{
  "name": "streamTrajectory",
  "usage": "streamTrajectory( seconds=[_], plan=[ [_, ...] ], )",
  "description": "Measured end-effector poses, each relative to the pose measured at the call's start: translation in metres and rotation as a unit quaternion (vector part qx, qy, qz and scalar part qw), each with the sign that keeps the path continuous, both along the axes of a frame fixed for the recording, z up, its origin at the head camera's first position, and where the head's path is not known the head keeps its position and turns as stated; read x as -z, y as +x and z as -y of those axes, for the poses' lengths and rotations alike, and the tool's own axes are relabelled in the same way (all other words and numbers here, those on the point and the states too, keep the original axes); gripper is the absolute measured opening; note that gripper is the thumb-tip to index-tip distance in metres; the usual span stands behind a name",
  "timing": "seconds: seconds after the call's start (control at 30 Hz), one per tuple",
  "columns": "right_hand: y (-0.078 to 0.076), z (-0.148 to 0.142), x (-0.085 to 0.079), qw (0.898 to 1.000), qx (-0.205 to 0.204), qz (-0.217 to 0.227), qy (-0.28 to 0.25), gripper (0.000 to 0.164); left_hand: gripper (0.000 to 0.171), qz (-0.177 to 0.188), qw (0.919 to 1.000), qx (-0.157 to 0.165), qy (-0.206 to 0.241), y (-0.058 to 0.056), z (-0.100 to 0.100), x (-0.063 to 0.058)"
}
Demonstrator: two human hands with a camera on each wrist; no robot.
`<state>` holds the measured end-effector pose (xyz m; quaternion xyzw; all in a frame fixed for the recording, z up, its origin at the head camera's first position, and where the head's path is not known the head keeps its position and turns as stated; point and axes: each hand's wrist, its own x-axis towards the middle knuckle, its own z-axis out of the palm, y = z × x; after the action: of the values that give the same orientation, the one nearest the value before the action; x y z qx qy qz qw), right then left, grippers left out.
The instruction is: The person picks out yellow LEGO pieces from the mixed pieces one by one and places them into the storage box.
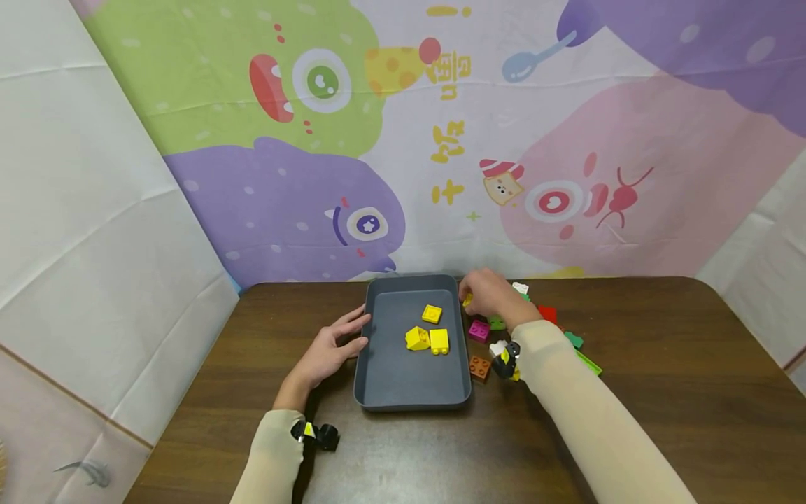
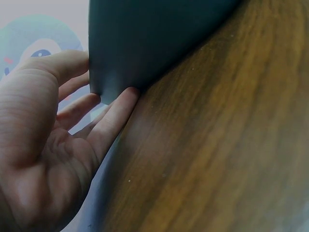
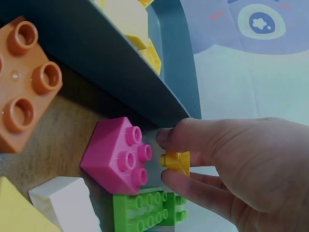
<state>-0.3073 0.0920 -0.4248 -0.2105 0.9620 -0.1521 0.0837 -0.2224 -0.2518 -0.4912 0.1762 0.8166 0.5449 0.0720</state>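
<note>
A dark grey tray lies on the wooden table with several yellow toy bricks in it, among them a flat one and a square one. Against the tray's left wall rest the fingertips of my left hand, its fingers fairly straight; the left wrist view shows them touching the wall. Just outside the far right corner, my right hand pinches a small yellow brick between thumb and fingers. In the right wrist view, a magenta brick sits close to that hand.
Loose bricks lie right of the tray: an orange-brown one, a white one, green ones and a red one. Some are partly hidden by my right arm. A cartoon-print cloth hangs behind the table.
</note>
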Motion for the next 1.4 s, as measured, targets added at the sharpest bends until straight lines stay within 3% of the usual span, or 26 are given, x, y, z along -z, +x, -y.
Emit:
streamTrajectory(
  seconds=[0.27, 1.07, 1.4],
  plan=[
    [-0.001, -0.001, -0.008, 1.0, -0.015, -0.019, 0.011, 0.017, 0.056, 0.001, 1.0, 0.003, 0.007, 0.0, -0.001, 0.0],
    [-0.007, -0.003, -0.039, 1.0, -0.004, -0.011, 0.008, 0.016, 0.056, 0.008, 0.9999, -0.001, 0.008, 0.002, -0.002, -0.003],
    [-0.007, 0.0, -0.033, 0.999, -0.015, -0.035, -0.003, 0.013, 0.055, 0.004, 1.0, -0.002, 0.007, 0.001, -0.001, -0.002]
  ],
)
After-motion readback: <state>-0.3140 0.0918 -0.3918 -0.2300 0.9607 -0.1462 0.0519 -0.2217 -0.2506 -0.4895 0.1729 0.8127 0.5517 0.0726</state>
